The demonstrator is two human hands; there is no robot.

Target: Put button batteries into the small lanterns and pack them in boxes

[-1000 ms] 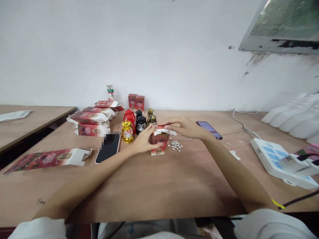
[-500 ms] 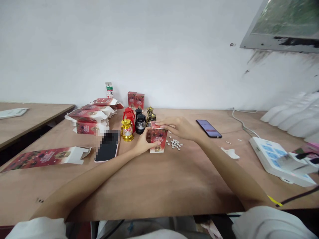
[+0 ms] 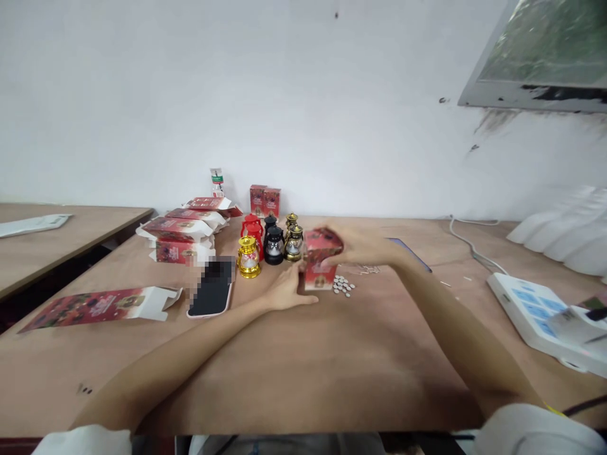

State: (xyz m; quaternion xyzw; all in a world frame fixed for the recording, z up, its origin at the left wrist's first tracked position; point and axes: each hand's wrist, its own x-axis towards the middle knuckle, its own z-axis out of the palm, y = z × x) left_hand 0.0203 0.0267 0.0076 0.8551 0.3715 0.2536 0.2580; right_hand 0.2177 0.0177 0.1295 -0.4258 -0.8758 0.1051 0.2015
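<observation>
A small red printed box (image 3: 320,258) stands upright near the middle of the wooden table (image 3: 303,354). My right hand (image 3: 361,246) grips its top from the right side, fingers wrapped round it. My left hand (image 3: 287,291) rests at its lower left, fingers touching the box's base. Just right of the box lies a scatter of several small silver button cells (image 3: 343,285). Left of it stand small toy lanterns: a gold one (image 3: 248,258), a red one (image 3: 251,228), a black one (image 3: 274,245) and a dark bronze one (image 3: 294,243).
A phone (image 3: 212,289) lies face up left of the lanterns. Flat red cartons are stacked (image 3: 183,230) behind it, one unfolded carton (image 3: 102,304) lies at the left. Two closed red boxes (image 3: 265,201) stand by the wall. A white device (image 3: 540,312) sits at right.
The box's top flap has been closed. My right hand now grips the box top and has tilted or shifted it slightly right; the camera view has moved a little.
</observation>
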